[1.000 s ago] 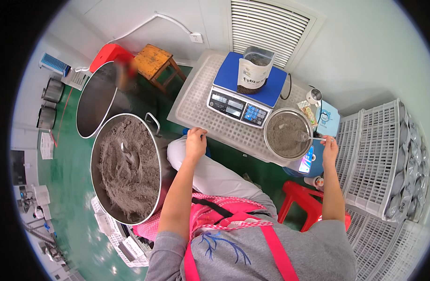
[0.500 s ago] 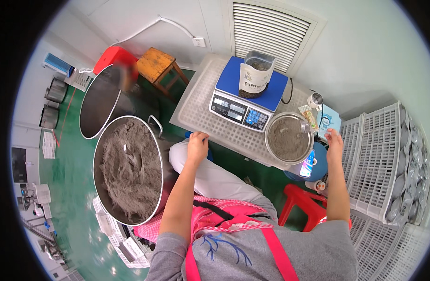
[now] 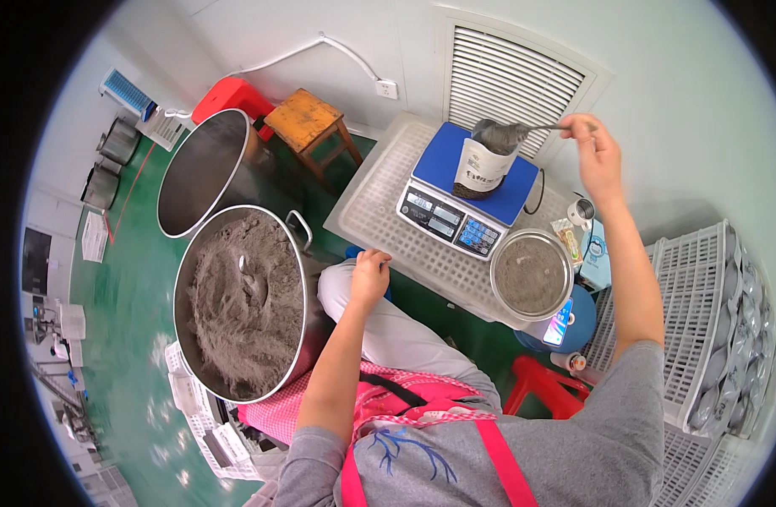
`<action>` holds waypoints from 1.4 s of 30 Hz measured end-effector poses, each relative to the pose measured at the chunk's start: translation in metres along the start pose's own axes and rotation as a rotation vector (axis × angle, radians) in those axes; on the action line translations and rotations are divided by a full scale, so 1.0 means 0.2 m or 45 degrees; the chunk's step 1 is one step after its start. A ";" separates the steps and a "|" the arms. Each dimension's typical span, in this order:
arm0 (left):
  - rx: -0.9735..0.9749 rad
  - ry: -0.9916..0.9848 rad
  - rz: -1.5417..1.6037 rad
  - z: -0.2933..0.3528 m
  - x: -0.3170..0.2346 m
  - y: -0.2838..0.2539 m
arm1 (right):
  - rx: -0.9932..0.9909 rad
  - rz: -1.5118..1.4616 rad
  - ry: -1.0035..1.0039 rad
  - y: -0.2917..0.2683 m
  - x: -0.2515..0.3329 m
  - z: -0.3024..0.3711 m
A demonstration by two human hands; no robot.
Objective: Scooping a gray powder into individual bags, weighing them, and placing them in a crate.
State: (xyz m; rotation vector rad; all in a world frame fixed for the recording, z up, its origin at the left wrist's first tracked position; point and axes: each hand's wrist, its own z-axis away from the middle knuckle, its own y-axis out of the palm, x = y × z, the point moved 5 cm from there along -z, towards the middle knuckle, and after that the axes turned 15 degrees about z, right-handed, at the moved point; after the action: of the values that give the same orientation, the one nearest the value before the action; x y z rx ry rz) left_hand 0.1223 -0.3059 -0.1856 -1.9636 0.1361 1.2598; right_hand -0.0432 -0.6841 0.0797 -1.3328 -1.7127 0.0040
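My right hand point(image 3: 598, 152) is closed on the thin handle of a metal ladle point(image 3: 523, 129). The ladle's head is at the mouth of a white, part-clear stand-up pouch point(image 3: 481, 167). Dark contents show through the pouch's lower part. It stands upright on the blue pan of a digital scale point(image 3: 452, 211). To the right of the scale, a round steel bowl point(image 3: 495, 296) holds grey-brown powder. My left hand point(image 3: 371, 275) rests near my knee with its fingers curled in, and nothing shows in it.
A large steel pot point(image 3: 302, 325) of the same powder, with a scoop sunk in it, stands left of my leg. Behind it is another big pot point(image 3: 170, 198). White crates point(image 3: 701, 279) with packed pouches rise on the right. A red stool point(image 3: 544, 389) stands near my right side.
My right hand has moved up and left from beside the bowl, lifting the ladle out of the powder to the pouch. My left hand stays near the knee.
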 end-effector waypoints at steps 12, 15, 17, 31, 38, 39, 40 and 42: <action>-0.022 -0.027 0.052 -0.02 0.02 0.00 | -0.514 -0.516 0.659 -0.33 -0.50 0.38; -0.020 -0.017 0.057 -0.03 0.02 0.01 | -0.579 -0.543 0.882 -0.39 -0.84 0.85; -0.030 -0.009 0.042 -0.02 0.03 0.00 | -0.281 -0.325 1.007 -0.33 -0.94 1.17; 0.120 -0.152 0.097 -0.21 -0.11 0.07 | 0.264 1.174 0.601 -0.27 -1.08 1.32; 0.060 0.068 0.549 -0.75 -0.86 0.19 | 0.171 -0.114 0.395 0.41 -0.49 0.29; -0.012 0.116 0.575 -0.80 -0.89 0.21 | 0.293 -0.074 0.390 0.48 -0.50 0.22; -0.085 0.163 0.600 -0.83 -0.90 0.21 | 0.417 -0.034 0.383 0.53 -0.49 0.19; -0.065 0.115 0.486 -0.84 -0.90 0.20 | 0.420 0.071 0.345 0.55 -0.42 0.20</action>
State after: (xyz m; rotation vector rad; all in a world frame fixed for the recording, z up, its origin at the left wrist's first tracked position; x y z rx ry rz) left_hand 0.1351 -0.4996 -0.0281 -2.1049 0.5508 1.4228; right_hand 0.0123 -0.6826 -0.0541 -1.0810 -1.3775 0.1273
